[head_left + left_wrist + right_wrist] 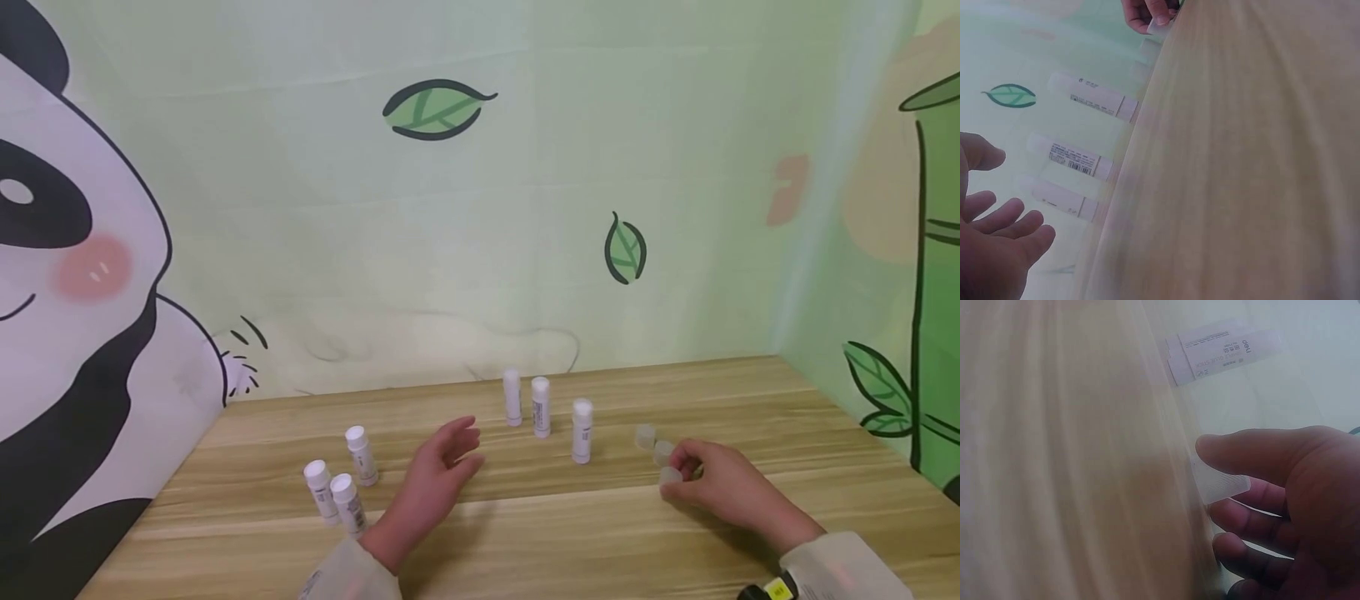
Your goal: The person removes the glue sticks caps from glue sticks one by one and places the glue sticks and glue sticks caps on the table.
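Note:
My right hand (pixel 720 483) is low at the table's right side, thumb and fingertips pinching a small translucent ribbed cap (pixel 1225 487). Two more translucent caps (pixel 645 436) stand beside it, just beyond the fingers. Three white glue sticks (pixel 582 432) stand upright on the table between my two hands, toward the back. My left hand (pixel 438 475) is held over the middle of the table with fingers spread and nothing in it. Left of it, three more upright white glue sticks (pixel 361 456) form a close group.
The wood-grain table (pixel 547 542) ends at a light green backdrop (pixel 525 275) with a panda and leaves printed on it. Another printed panel with bamboo (pixel 941 333) borders the right side.

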A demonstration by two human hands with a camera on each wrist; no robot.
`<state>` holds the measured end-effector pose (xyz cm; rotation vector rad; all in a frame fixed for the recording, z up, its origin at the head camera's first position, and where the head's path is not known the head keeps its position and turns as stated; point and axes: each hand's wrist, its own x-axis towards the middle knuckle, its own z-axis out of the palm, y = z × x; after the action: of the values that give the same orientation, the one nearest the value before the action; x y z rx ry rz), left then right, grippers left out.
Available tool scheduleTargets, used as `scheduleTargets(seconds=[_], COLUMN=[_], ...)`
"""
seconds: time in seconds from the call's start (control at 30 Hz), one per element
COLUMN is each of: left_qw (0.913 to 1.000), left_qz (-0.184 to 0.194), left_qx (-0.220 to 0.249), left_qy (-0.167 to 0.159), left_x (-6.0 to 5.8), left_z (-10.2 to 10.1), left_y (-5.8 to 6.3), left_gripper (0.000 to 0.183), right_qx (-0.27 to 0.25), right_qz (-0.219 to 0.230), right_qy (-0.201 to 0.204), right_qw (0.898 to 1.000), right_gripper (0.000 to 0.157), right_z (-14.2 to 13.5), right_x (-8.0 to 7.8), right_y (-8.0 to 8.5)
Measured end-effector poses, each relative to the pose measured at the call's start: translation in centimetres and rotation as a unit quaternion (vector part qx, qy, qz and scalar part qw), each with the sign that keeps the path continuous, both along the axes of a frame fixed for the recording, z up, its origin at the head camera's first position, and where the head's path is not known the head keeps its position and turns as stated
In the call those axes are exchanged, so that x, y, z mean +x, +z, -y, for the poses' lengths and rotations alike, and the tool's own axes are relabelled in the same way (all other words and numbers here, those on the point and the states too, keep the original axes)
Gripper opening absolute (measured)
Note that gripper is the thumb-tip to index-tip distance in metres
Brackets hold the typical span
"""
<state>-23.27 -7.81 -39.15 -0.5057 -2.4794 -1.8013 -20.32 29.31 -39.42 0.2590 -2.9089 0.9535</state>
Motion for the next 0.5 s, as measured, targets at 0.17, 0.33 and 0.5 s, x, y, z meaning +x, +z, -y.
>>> scheduleTargets(seconds=[0.17,0.33,0.5], left_qw=[0.9996,0.9982,0.996], left_qz=[0.024,0.05,0.07], left_qx=[-0.004,0.023,0.048], left_qy=[-0.015,-0.025,-0.026], left_x=[-0.8,-1.4,-1.8], left_z=[-0.3,-0.5,-0.8], left_y=[-0.3,-0.6,-0.7], left_gripper=[0.054,0.058,0.06], right_qx=[-0.002,-0.006,-0.003], right_qz=[0.001,0.002,0.004], right_qy=[0.002,0.002,0.002], right_qw=[1.0,1.0,1.0], right_gripper=[0.031,0.031,0.032], right_z=[-0.1,0.0,0.0], right_x=[0.0,0.0,0.0], right_y=[0.0,-0.1,0.0])
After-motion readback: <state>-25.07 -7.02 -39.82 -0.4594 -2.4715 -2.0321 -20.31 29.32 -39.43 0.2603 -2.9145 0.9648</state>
